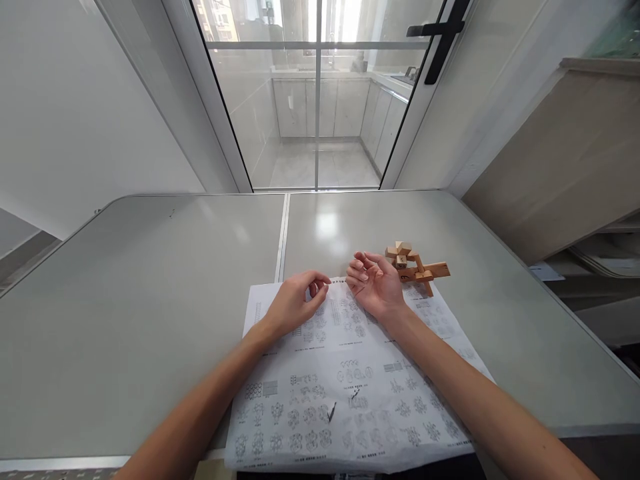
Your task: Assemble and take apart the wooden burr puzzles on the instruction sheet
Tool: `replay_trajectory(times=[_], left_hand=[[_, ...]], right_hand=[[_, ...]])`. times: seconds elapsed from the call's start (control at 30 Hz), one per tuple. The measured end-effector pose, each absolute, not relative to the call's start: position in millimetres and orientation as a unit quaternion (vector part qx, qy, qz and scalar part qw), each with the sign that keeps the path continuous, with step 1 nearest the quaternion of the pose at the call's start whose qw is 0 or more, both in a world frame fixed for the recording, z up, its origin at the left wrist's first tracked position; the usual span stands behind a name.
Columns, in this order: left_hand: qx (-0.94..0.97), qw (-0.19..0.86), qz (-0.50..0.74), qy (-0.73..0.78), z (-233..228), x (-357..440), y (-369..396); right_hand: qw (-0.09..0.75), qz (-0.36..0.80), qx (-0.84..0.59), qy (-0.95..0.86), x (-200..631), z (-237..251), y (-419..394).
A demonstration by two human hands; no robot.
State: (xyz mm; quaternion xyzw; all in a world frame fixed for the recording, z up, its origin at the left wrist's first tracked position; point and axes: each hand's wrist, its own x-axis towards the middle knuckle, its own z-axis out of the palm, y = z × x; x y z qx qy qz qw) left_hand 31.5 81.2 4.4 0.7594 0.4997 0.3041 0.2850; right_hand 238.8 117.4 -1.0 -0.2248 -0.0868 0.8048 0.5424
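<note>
A wooden interlocking puzzle (415, 265) of light blocks and bars lies on the grey table (150, 287), just right of my right hand (376, 285). That hand rests palm up with its fingers curled and apart, holding nothing. My left hand (296, 303) lies on the far edge of a printed instruction sheet (345, 393), its thumb and forefinger pinched close together; nothing shows between them. The sheet is covered with small puzzle diagrams and spreads from both hands down to the table's near edge.
The table is made of two halves with a seam (281, 233) down the middle. Behind it stands a glass sliding door (315, 100) with a black handle (440, 33). A beige cabinet (565, 153) stands at the right.
</note>
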Motion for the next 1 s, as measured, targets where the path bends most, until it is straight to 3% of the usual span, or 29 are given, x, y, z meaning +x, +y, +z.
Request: replay_trajectory(times=[1.0], left_hand=[[0.767,0.274,0.294,0.500,4.6,32.0,81.1]], right_hand=[[0.542,0.799,-0.237,-0.104,238.8,-1.3,117.4]])
